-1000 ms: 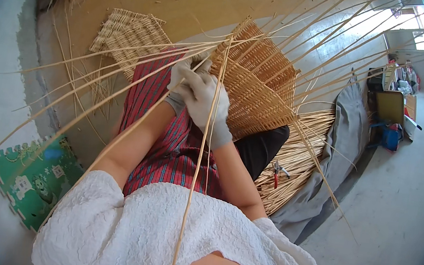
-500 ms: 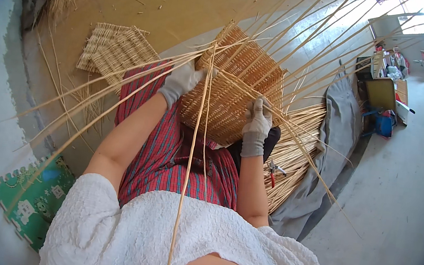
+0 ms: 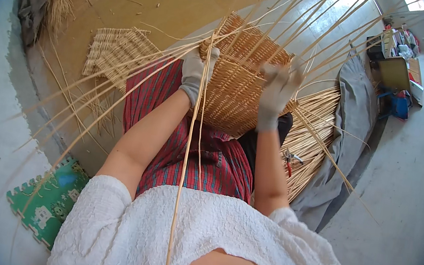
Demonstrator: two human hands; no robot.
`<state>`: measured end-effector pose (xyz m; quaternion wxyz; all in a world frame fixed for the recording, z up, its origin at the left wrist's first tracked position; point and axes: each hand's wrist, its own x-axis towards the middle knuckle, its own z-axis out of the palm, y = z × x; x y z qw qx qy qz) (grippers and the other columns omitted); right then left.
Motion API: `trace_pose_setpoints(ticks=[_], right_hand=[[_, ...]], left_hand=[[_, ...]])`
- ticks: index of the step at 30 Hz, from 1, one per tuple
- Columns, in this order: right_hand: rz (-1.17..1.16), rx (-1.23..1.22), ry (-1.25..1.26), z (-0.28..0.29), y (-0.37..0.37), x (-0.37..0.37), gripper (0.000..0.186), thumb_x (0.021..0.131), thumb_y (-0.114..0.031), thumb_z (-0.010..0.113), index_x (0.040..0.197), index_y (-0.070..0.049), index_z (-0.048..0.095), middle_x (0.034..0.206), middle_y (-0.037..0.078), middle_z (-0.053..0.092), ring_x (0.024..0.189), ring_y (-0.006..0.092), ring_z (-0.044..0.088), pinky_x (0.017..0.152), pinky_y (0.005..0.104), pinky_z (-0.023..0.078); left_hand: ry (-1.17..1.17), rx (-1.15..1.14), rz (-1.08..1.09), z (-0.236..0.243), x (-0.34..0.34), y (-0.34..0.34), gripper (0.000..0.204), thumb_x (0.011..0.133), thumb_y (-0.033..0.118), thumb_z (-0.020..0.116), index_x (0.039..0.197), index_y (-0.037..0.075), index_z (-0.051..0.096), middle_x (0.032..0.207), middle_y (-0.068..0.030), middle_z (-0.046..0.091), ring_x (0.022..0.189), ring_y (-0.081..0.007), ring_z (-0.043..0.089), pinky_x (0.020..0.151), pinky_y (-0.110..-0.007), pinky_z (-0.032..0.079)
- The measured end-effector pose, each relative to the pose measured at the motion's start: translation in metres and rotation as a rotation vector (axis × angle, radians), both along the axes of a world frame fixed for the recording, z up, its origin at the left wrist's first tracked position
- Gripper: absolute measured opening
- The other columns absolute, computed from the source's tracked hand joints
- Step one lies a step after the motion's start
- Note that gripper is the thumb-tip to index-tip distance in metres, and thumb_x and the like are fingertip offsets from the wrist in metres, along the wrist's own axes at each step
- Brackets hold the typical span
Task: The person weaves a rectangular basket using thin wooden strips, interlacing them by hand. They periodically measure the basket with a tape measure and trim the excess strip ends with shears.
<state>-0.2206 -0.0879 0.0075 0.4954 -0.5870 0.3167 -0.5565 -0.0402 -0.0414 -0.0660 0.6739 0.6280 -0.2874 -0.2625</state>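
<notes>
Over the basket, the blurred right hand's fingers have seemingly spread; the left hand's clamp a corner.

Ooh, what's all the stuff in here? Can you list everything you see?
woven basket: one, tan, upper middle
long reeds: many, pale tan, fanning from the basket
woven panels: two, straw-coloured, overlapping, left floor
stick bundle: one, straw-coloured, right of middle
hand cutters: one, red-handled, on the bundle
cloths: two, grey, upper left and right
foam mat: one, patterned green, lower left
clutter: several items, some blue, upper right
lap cloth: one, red striped, below the basket
top: one, white, bottom
left grip: one, pale glove, at basket's left corner
right grip: one, pale glove, blurred, basket's right side
</notes>
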Motion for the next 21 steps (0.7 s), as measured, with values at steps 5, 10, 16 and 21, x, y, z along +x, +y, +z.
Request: trace_pose_setpoints(ticks=[5,10,16,21], right_hand=[[-0.249,0.385,0.121,-0.01,0.062,-0.037,0.025,0.108,-0.019,0.06,0.131,-0.011,0.062,0.105,0.005,0.074,0.086,0.0114,0.071,0.062,0.0221,0.051],[-0.263,0.446,-0.128,-0.049,0.027,-0.091,0.021,0.097,-0.01,0.075,0.117,-0.01,0.07,0.102,0.002,0.075,0.086,0.012,0.072,0.059,0.0211,0.051],[-0.381,-0.124,0.055,-0.013,0.007,-0.027,0.029,0.101,0.0,0.062,0.129,-0.004,0.063,0.126,0.014,0.07,0.115,0.022,0.068,0.08,0.0309,0.058],[-0.384,-0.53,0.735,0.061,-0.058,0.026,0.038,0.101,-0.002,0.057,0.139,-0.004,0.054,0.138,0.015,0.064,0.108,0.0234,0.072,0.084,0.0343,0.06]], left_hand=[[-0.186,0.006,0.092,-0.011,0.009,0.007,0.044,0.093,0.01,0.073,0.133,0.0,0.057,0.125,-0.015,0.066,0.112,-0.0291,0.065,0.099,-0.039,0.054],[0.07,-0.264,-0.03,0.013,-0.028,0.042,0.03,0.101,0.016,0.065,0.125,-0.001,0.06,0.114,-0.0171,0.07,0.102,-0.0297,0.069,0.09,-0.038,0.056],[-0.293,0.495,-0.732,0.075,-0.017,-0.014,0.038,0.108,0.039,0.057,0.113,0.002,0.063,0.087,-0.0109,0.072,0.059,-0.0176,0.068,0.06,-0.035,0.057],[-0.569,0.567,-0.497,0.055,-0.03,-0.017,0.052,0.105,0.056,0.052,0.112,0.007,0.068,0.095,-0.0168,0.073,0.087,-0.034,0.07,0.083,-0.046,0.055]])
